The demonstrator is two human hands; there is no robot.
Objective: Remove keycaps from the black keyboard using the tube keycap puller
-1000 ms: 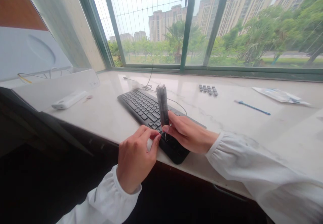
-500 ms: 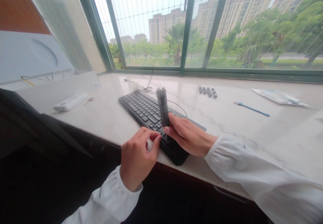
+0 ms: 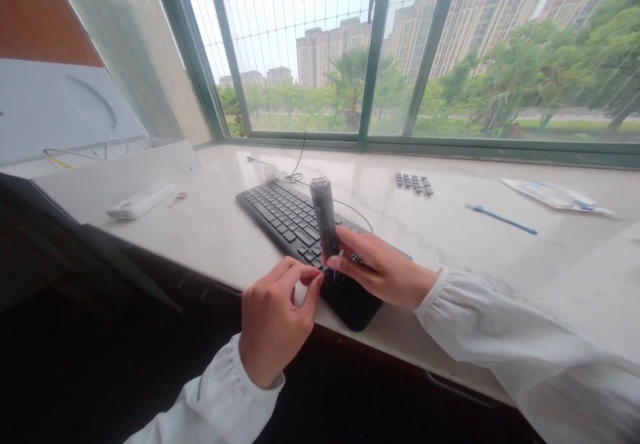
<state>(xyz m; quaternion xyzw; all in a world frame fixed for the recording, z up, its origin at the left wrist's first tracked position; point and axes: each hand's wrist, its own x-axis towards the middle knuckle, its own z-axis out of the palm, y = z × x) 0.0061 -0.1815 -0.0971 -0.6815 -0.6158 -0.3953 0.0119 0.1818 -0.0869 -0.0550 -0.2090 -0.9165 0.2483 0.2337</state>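
A black keyboard [image 3: 280, 212] lies at a slant along the counter's front edge, its near end under my hands. My right hand [image 3: 383, 264] is closed around a dark, see-through keycap puller [image 3: 325, 214], held nearly upright. Thin wire shows at its lower end, down at the number-pad end of the keyboard. My left hand [image 3: 280, 311] is pinched, thumb and forefinger together beside the puller's foot at the keyboard's front edge. Whatever those fingertips hold, if anything, is too small to make out. Several removed keycaps [image 3: 414, 183] sit grouped on the counter further back.
On the right are a blue stick-like tool [image 3: 505, 219] and a clear plastic packet [image 3: 557, 197]. A white device [image 3: 143, 202] rests at left, before an open white box [image 3: 115, 167]. The keyboard's cable [image 3: 296, 177] coils behind it, below the window.
The puller has come slightly down and right, with its wire now closer to the keyboard. My left hand has shifted slightly right and down, still pinched.
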